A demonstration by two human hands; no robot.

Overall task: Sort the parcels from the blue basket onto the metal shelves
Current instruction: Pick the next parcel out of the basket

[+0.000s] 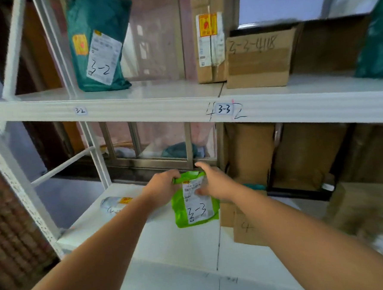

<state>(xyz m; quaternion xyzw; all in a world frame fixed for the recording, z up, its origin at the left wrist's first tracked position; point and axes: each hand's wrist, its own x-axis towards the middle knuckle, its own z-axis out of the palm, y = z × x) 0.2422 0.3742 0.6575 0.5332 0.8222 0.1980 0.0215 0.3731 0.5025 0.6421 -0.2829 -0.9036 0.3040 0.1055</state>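
Two hands held one parcel just over the white metal lower shelf point(169, 242). At nine o'clock from it lay a small clear plastic-wrapped parcel point(115, 203). The left hand point(164, 184) pinched one top corner of the bright green plastic parcel bag point(197, 211) marked 3-3. The right hand point(213, 181) gripped the other corner, thumb on the label. At twelve o'clock sat a small white 3-3 shelf tag point(223, 109). I think this was the placing step. Next, the bag likely needed lifting up there.

Metal-framed window pane point(163, 144) at the back, reddish brick wall point(7, 223) at far left
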